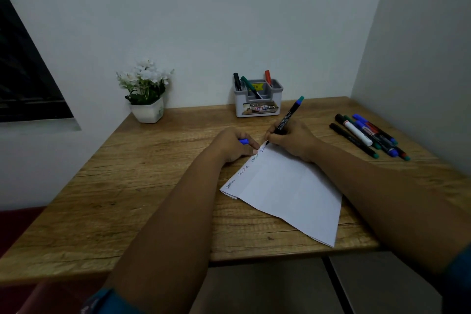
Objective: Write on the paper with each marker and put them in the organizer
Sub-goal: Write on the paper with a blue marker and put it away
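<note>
Paper lies mid-table; right hand grips a marker writing, left hand pins it, clutching a blue cap. Organizer stands at far edge, spare markers right.

Right hand presses marker tip to paper; left hand steadies it.

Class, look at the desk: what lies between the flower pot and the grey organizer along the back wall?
Nothing: the head view shows only bare wooden desk between the flower pot and the organizer.
</note>
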